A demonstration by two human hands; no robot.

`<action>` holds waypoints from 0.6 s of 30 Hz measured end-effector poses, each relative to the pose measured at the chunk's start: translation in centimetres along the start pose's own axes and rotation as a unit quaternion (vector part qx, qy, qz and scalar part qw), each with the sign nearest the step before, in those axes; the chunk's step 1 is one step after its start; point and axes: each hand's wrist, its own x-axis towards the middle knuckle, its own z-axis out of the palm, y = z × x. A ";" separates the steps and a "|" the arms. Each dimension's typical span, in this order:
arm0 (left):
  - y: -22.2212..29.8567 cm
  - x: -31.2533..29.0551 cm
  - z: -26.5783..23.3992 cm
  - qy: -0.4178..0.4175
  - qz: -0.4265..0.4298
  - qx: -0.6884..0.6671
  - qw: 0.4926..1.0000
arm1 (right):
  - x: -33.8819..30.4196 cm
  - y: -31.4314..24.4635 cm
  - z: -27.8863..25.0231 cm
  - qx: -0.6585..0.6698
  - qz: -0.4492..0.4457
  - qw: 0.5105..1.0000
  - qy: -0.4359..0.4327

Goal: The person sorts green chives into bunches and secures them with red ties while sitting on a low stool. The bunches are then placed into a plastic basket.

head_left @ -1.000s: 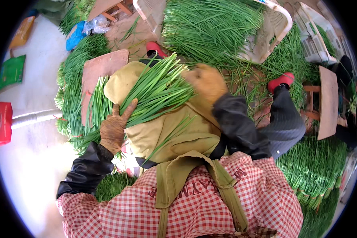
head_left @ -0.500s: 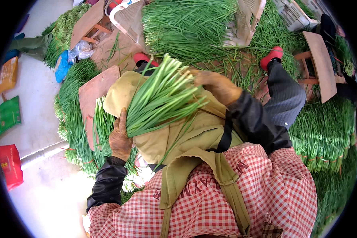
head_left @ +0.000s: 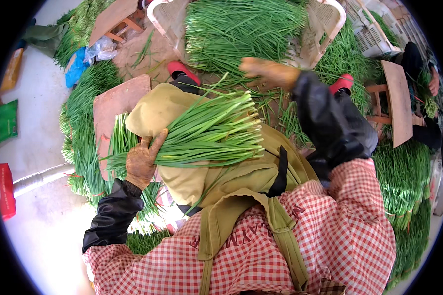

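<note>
A bunch of green stalks point(head_left: 209, 130) lies across the olive apron point(head_left: 157, 103) on the person's lap, its pale ends directed toward the apron's right edge. The left hand point(head_left: 141, 161), near the apron's left edge, is clamped round the leafy portion. The right hand point(head_left: 270, 73), partly blurred, is apart from the bunch, fingers extended, beyond the apron's far edge. Farther out, a white crate point(head_left: 168, 24) contains more stalks; a reddish-brown board point(head_left: 120, 98) adjoins the apron's left edge.

passage: between green bunch point(head_left: 211, 130) and right hand point(head_left: 270, 73) | obstacles: crate point(head_left: 322, 29) ahead, stool point(head_left: 396, 103) rightward
</note>
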 end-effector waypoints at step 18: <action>0.6 1.4 -3.9 -0.146 -0.054 0.009 0.988 | 1.8 1.2 5.9 -0.054 0.020 0.995 -0.084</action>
